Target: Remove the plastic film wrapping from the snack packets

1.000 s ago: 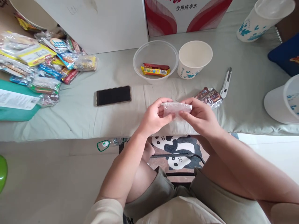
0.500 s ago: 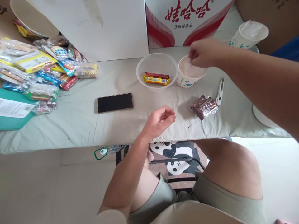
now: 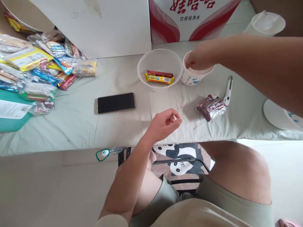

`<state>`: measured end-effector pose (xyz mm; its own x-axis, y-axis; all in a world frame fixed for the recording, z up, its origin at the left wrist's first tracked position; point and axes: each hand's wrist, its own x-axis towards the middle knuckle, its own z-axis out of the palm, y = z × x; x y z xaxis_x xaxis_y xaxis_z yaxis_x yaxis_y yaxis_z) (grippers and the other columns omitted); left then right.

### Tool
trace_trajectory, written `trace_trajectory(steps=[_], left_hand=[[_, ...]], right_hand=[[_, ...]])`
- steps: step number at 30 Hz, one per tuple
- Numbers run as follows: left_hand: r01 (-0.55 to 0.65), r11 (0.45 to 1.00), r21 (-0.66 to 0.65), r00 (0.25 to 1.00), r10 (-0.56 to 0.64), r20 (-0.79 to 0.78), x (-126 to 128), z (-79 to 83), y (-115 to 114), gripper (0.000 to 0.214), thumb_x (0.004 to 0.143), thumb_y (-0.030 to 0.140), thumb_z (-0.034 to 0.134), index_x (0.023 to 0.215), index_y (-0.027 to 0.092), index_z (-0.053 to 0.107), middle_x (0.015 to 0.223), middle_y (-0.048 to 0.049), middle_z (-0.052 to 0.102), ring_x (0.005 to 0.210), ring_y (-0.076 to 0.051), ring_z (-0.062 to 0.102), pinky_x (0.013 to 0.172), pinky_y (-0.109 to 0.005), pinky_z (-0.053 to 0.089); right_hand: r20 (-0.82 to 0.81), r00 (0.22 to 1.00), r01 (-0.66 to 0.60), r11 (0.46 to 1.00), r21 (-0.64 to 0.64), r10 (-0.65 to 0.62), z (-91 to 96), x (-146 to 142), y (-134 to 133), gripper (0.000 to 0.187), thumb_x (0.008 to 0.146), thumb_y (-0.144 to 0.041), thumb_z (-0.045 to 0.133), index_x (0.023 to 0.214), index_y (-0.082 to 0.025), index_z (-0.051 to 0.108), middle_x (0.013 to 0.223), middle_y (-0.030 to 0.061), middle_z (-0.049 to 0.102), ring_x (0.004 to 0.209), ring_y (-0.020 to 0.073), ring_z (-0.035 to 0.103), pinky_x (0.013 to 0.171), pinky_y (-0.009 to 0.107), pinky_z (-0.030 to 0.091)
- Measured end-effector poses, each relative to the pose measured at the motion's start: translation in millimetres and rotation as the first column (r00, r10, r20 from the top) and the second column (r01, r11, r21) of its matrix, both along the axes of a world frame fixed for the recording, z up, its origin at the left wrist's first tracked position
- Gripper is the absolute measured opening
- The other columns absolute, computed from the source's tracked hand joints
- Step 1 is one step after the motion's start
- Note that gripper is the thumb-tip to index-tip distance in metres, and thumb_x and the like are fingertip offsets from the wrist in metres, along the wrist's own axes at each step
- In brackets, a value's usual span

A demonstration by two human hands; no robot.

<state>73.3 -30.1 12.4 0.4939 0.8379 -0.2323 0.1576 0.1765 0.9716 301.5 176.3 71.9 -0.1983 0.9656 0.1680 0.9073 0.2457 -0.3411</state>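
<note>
My right hand (image 3: pixel 200 58) reaches into a white paper tub (image 3: pixel 193 78) with blue print, its fingers curled below the rim. Whatever the fingertips hold is hidden by the hand and the wall. Beside that tub stands a clear plastic bowl (image 3: pixel 143 75) with a red-wrapped bar (image 3: pixel 159 73) and a yellow-wrapped bar (image 3: pixel 159 79) in it. My left hand (image 3: pixel 164 124) hovers by the front edge, loosely curled, thumb near the fingers and nothing in it. To its right lie dark brown snack packets (image 3: pixel 211 107), with a white utility knife (image 3: pixel 228 90) touching them.
A black phone (image 3: pixel 115 103) lies left of centre. Many wrapped snacks (image 3: pixel 44 63) are heaped at the left, near a green package (image 3: pixel 14 116). White boxes (image 3: pixel 118 28) stand behind. Another tub (image 3: pixel 268 23) is at the back right, and a white tub (image 3: pixel 276 115) lies at the right edge.
My right hand has gone lower into the paper tub. My left hand has shifted slightly right, its fingers a little more closed. The view has moved a little.
</note>
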Motion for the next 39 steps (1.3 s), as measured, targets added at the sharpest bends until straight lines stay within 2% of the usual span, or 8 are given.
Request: trace_trajectory(steps=[5,11,18,22,26,30,34,39], left_hand=[[0.035,0.999,0.015,0.998,-0.036,0.047,0.9,-5.3,1.7,0.023,0.088,0.043,0.068,0.088,0.02,0.062,0.058,0.0083,0.044,0.053,-0.008,0.038,0.053,-0.025,0.029],[0.075,0.996,0.049,0.994,-0.07,-0.084,18.4,-12.1,0.1,0.024,0.093,0.043,0.063,0.087,0.02,0.061,0.06,0.0064,0.051,0.056,-0.009,0.047,0.058,-0.026,0.036],[0.045,0.989,-0.138,0.998,-0.049,-0.027,36.1,-17.7,-4.1,0.036,0.088,0.054,0.07,0.095,0.02,0.062,0.078,0.0009,0.066,0.065,-0.01,0.059,0.062,-0.024,0.045],[0.002,0.891,-0.454,0.925,0.171,0.34,43.7,-19.0,-4.1,0.067,0.068,0.074,0.082,0.109,0.025,0.063,0.101,-0.0043,0.073,0.09,-0.018,0.071,0.073,-0.028,0.057],[-0.167,0.828,-0.535,0.803,0.429,0.413,39.2,-13.0,-0.8,0.049,0.068,0.054,0.089,0.099,0.024,0.065,0.096,-0.0006,0.072,0.089,-0.017,0.071,0.074,-0.028,0.058],[-0.259,0.824,-0.504,0.815,0.466,0.343,22.1,-7.7,4.4,0.046,0.074,0.045,0.082,0.112,0.026,0.064,0.12,-0.005,0.073,0.107,-0.026,0.073,0.085,-0.042,0.064],[-0.373,0.821,-0.432,0.807,0.517,0.285,6.4,-8.8,8.9,0.05,0.07,0.045,0.083,0.113,0.028,0.062,0.125,-0.0056,0.071,0.112,-0.028,0.072,0.078,-0.037,0.065],[-0.441,0.822,-0.36,0.804,0.541,0.249,2.1,-8.8,11.0,0.041,0.074,0.05,0.071,0.106,0.026,0.064,0.123,-0.0087,0.071,0.121,-0.031,0.068,0.082,-0.038,0.064]], right_hand=[[0.095,0.986,0.142,0.99,-0.02,-0.14,38.4,20.1,-118.3,0.035,0.089,-0.018,0.062,0.119,-0.019,0.078,0.097,0.0047,0.078,0.086,0.0153,0.069,0.082,0.031,0.048],[0.244,0.969,0.141,0.905,-0.401,-0.043,-33.9,47.4,-207.9,0.07,0.082,-0.051,0.072,0.145,-0.023,0.06,0.141,0.0193,0.06,0.11,0.0398,0.068,0.092,0.052,0.055],[-0.104,0.982,0.158,0.987,-0.022,-0.16,-58.9,17.7,-224.0,0.078,0.081,-0.038,0.077,0.15,-0.022,0.047,0.137,0.0205,0.047,0.123,0.0391,0.06,0.096,0.053,0.056],[-0.224,0.966,-0.023,0.905,0.425,0.13,-75.2,-10.3,-238.5,0.054,0.092,-0.019,0.064,0.141,-0.034,0.047,0.119,0.0113,0.063,0.107,0.028,0.067,0.087,0.044,0.057],[-0.232,0.882,-0.27,0.842,0.466,0.411,-73.9,-12.7,-240.1,0.034,0.094,-0.026,0.06,0.127,-0.034,0.056,0.105,0.0049,0.072,0.1,0.0266,0.072,0.082,0.045,0.057],[-0.197,0.98,0.055,0.972,0.229,-0.009,-69.7,36.6,-222.1,0.021,0.096,-0.03,0.058,0.116,-0.028,0.065,0.107,0.0127,0.072,0.105,0.0336,0.07,0.09,0.053,0.056],[0.031,0.911,0.411,0.911,0.038,-0.412,-94.4,101.3,-202.5,0.047,0.098,-0.051,0.056,0.137,-0.025,0.06,0.13,0.0218,0.061,0.125,0.0476,0.059,0.095,0.063,0.051],[0.04,0.92,0.381,0.914,0.137,-0.389,-115.2,141.7,-197.2,0.045,0.093,-0.05,0.061,0.136,-0.035,0.058,0.075,0.0069,0.064,0.075,0.0318,0.062,0.064,0.044,0.044]])
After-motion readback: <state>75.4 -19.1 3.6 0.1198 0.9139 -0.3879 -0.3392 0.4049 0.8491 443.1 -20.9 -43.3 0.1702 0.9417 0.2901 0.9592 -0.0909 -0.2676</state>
